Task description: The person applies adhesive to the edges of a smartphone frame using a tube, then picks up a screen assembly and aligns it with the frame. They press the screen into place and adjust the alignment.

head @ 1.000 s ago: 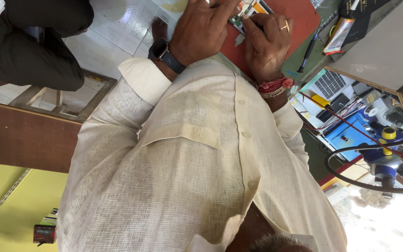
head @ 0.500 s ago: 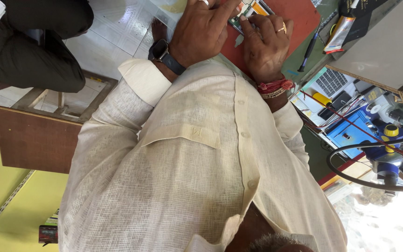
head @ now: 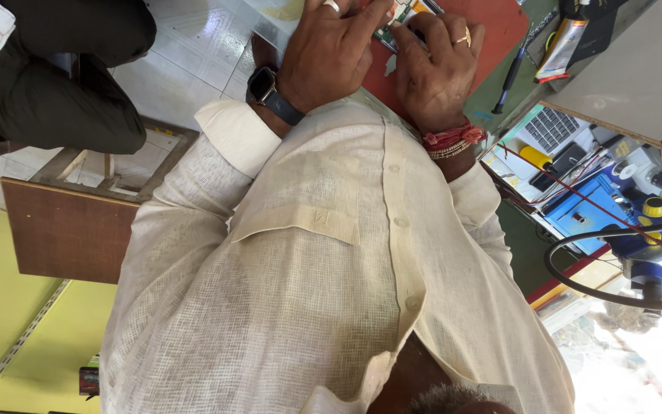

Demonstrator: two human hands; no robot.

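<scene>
- Green board under my left hand and right hand; fingers curled, I cannot tell their grip.
- Uneven pressure could skid it off the red mat.

The small circuit board is mostly covered by both hands and cut off by the top edge. The left hand loses its fingertips at that edge. Whether the right hand pinches a tool is too hidden to tell. The shirt hides much of the table
</scene>
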